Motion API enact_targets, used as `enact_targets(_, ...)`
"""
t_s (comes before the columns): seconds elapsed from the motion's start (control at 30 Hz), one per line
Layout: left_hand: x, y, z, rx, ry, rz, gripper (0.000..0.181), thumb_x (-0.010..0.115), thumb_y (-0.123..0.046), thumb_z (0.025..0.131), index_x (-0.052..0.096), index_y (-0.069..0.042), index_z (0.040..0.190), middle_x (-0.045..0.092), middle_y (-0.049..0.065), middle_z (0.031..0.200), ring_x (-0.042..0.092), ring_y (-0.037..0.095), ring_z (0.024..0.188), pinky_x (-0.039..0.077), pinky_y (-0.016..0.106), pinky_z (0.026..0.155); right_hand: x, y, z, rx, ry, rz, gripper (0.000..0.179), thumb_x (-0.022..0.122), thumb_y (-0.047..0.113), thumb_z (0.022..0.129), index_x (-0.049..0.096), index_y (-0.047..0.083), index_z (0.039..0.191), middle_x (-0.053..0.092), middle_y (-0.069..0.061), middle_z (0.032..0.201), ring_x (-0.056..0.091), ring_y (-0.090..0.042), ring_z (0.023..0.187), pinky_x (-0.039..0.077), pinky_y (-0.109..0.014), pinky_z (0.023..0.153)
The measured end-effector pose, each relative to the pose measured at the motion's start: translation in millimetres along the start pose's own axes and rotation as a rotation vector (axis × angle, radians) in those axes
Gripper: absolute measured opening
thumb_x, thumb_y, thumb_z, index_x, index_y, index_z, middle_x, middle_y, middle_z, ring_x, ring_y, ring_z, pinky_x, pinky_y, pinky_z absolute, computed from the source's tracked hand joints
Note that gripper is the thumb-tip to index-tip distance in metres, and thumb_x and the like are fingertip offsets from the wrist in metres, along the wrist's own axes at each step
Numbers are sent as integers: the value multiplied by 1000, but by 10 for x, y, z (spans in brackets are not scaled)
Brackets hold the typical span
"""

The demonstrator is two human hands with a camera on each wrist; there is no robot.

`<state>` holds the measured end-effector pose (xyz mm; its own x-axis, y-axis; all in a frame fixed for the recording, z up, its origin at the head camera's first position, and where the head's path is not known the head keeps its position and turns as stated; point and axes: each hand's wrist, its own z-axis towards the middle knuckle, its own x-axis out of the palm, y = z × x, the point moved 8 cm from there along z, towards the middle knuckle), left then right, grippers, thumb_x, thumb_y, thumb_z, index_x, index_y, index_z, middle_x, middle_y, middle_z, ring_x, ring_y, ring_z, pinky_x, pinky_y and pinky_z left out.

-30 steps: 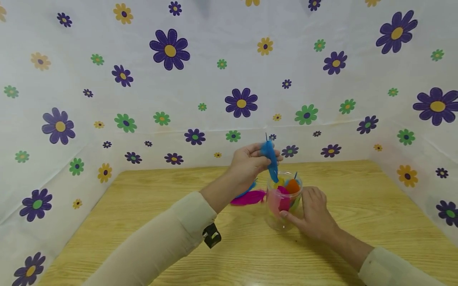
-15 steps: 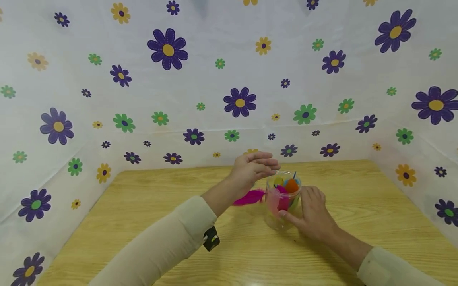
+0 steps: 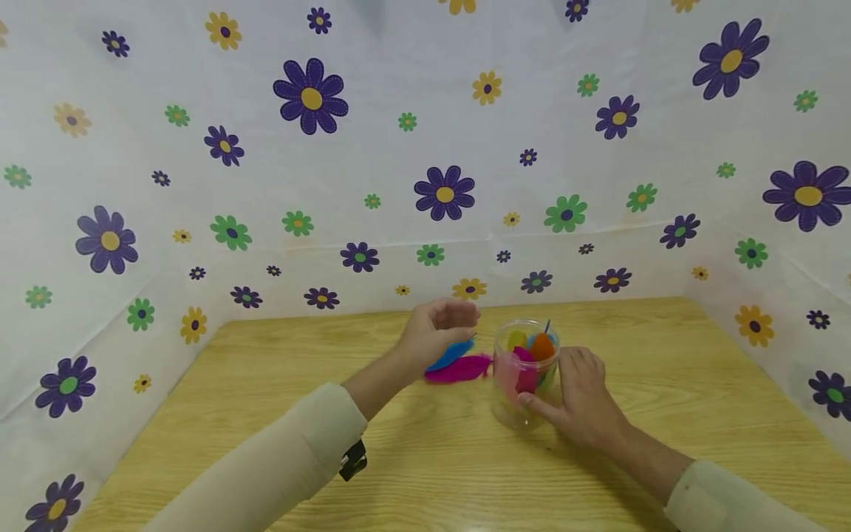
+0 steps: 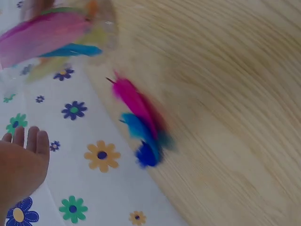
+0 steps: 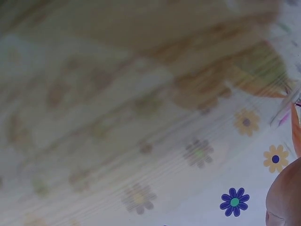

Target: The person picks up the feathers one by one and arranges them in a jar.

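Observation:
My right hand [image 3: 588, 399] grips the clear plastic jar [image 3: 510, 414] from its right side, thumb in front. Inside the upright jar are several coloured feathers, among them an orange feather [image 3: 542, 346] and a pink one. To the left of the jar, a magenta feather [image 3: 459, 369] and a blue feather [image 3: 452, 355] lie on the table. Just above them hovers my left hand [image 3: 432, 331], holding nothing, its fingers loosely extended. The left wrist view also shows a dark blue tuft [image 4: 147, 154] beside the light blue feather [image 4: 136, 126]. Only part of my right hand appears in the right wrist view.
The wood-grain table [image 3: 279, 414] is enclosed at the back and sides by a white flower-printed sheet [image 3: 372, 155]. A small black device [image 3: 353, 459] sits at the left wrist. The right wrist view is mostly blurred.
A second ago my left hand held a blue feather over the jar's mouth. It has let that feather go and moved left and down toward the loose feathers. My right hand stays on the jar.

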<state>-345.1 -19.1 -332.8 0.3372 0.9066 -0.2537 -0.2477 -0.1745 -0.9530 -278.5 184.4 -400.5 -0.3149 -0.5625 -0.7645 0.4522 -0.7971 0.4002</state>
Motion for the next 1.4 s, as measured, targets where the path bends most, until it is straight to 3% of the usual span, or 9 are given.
enact_targets(0.27,-166,92,-137,352,91,791,54,67,0,82,60,-3,135,60,11,140,52,30,134,41,46,114,-5,8,5,0,-2,-5,66,74,47,85,49,1,125,59,-20,123,45,-38,121,27,-61,108)
enact_targets(0.37,-97,194,-208,471,172,1033,55,69,0,81,59,-1,135,56,14,145,49,34,137,38,48,116,5,4,5,4,1,-8,67,74,48,84,49,1,124,59,-21,122,46,-39,121,27,-61,109)
enact_targets(0.47,37,350,-279,530,286,1198,54,71,-10,87,57,-2,138,50,16,150,44,37,141,35,51,118,7,0,5,8,3,-11,67,74,48,84,48,1,125,59,-21,123,46,-39,121,27,-61,109)
enact_targets(0.57,180,534,-308,492,403,1293,57,66,-24,95,49,-3,146,41,16,157,35,35,147,30,51,121,14,-1,10,7,6,-10,68,74,48,85,48,1,126,59,-21,123,45,-38,121,26,-60,109)
enact_targets(0.7,344,744,-285,363,509,1331,64,52,-38,102,35,-5,154,27,14,164,21,32,153,20,49,125,17,-4,15,8,6,-15,69,74,49,85,48,0,126,58,-21,123,45,-38,121,27,-60,109)
enact_targets(0.93,464,1009,-201,223,526,1488,67,26,-50,107,22,-9,159,19,6,167,11,25,156,10,47,127,25,-9,7,14,3,-23,67,75,48,84,49,0,123,58,-21,120,45,-37,119,28,-58,107)
enact_targets(1.07,445,1074,-240,222,514,1577,68,18,-54,107,22,-11,160,21,4,167,8,24,156,6,50,127,45,11,13,9,9,-13,66,74,48,85,48,1,124,58,-20,122,45,-38,120,27,-59,108)
enact_targets(1.23,483,984,-382,237,547,1600,64,20,-51,108,25,-13,159,23,3,166,11,22,156,10,49,127,26,29,17,26,27,-22,66,72,50,86,48,0,121,58,-21,121,44,-39,122,27,-60,109)
enact_targets(1.4,545,916,-445,362,509,1634,51,32,-43,109,46,-16,150,47,-2,154,39,16,144,35,40,118,7,32,4,29,22,-28,64,73,49,85,48,0,119,58,-22,120,44,-40,121,28,-60,108)
